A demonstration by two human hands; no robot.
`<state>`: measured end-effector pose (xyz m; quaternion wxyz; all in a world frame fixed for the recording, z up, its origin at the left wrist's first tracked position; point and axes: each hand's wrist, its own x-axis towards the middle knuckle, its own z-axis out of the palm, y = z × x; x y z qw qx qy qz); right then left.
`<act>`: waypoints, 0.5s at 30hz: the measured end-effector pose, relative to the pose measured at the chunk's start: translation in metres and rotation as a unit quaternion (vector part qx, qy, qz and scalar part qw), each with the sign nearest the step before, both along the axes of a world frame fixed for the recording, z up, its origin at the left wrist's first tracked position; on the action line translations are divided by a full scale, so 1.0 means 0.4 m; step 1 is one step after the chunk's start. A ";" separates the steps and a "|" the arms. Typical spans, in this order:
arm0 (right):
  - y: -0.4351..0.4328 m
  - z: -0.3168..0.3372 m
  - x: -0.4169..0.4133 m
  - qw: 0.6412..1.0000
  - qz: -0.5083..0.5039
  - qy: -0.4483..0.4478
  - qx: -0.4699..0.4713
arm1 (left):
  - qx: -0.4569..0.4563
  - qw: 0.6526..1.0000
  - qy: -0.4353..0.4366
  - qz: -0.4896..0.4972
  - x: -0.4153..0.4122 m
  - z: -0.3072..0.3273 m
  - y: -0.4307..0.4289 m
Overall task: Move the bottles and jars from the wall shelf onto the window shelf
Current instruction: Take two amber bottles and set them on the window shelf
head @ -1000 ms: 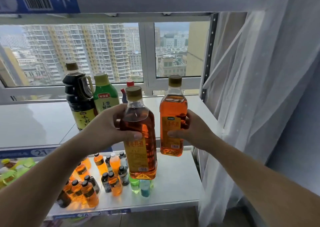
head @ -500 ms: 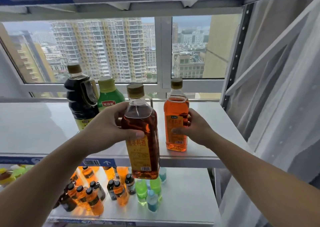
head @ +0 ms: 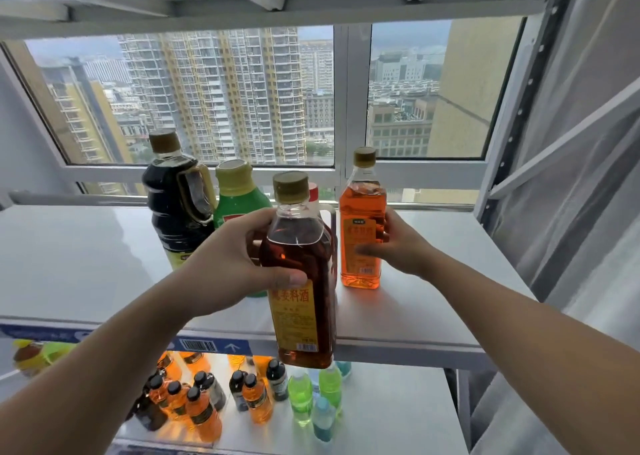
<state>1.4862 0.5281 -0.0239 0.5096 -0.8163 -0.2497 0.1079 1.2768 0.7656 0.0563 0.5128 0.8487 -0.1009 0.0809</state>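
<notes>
Amber bottle [head: 301, 281], yellow label, gold cap: held upright in front of the window shelf [head: 86, 264] edge, base hanging below the shelf lip. Left hand [head: 235, 264] fingers wrapped closed round its upper body. Orange bottle [head: 362, 232] stands on the shelf just to the right; right hand [head: 394, 246] fingers closed on its side. Behind them: dark handled bottle [head: 176, 198], green bottle [head: 239, 205]. Small drink bottles [head: 207, 402] crowd the lower shelf.

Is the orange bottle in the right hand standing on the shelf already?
Yes: the orange bottle stands upright, its base on the shelf, right hand around it.
</notes>
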 end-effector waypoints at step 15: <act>-0.081 -0.007 -0.005 0.999 -0.028 0.006 -0.042 | 0.011 1.000 -0.007 -0.008 0.070 0.018 -0.052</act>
